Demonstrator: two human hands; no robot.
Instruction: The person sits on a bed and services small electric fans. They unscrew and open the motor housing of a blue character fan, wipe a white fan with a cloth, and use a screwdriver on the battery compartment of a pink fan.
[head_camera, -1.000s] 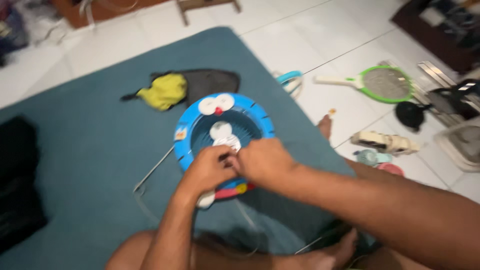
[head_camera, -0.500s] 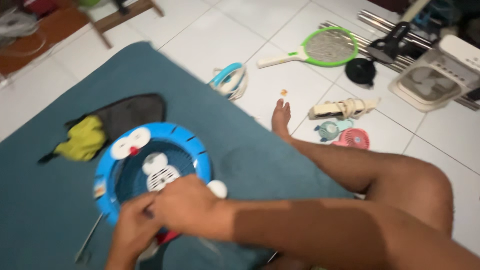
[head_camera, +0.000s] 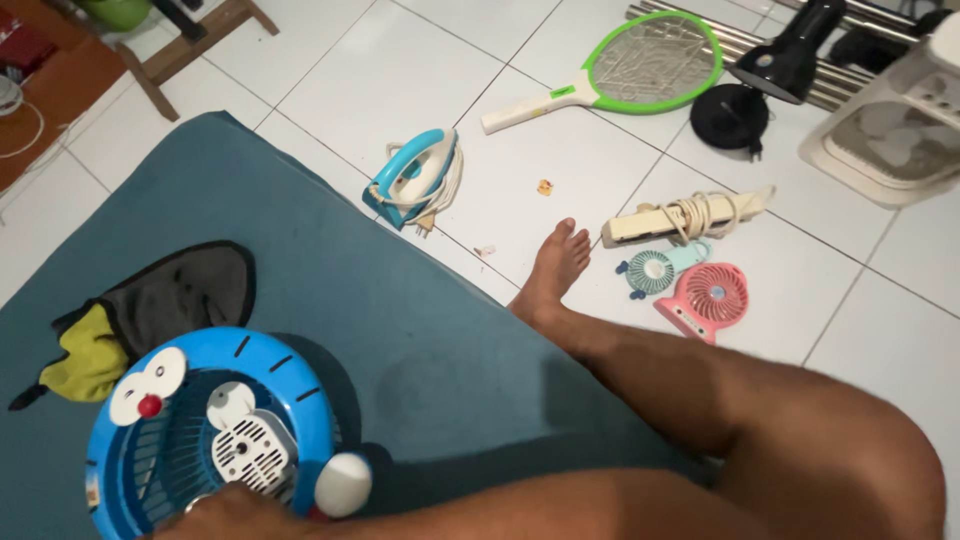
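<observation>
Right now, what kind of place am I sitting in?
Most likely a room in a home, with you sitting on the floor. A teal mat lies over white floor tiles, and household things are scattered about: a clothes iron, a green swatter racket and a power strip.

This is a room in a home, where a person sits barefoot on a teal floor mat (head_camera: 330, 300) laid over white floor tiles (head_camera: 420, 70). Household things lie scattered on the floor: a clothes iron (head_camera: 415, 175), an electric mosquito racket (head_camera: 640, 55), a power strip (head_camera: 690, 215) and two small handheld fans (head_camera: 690, 285).
</observation>
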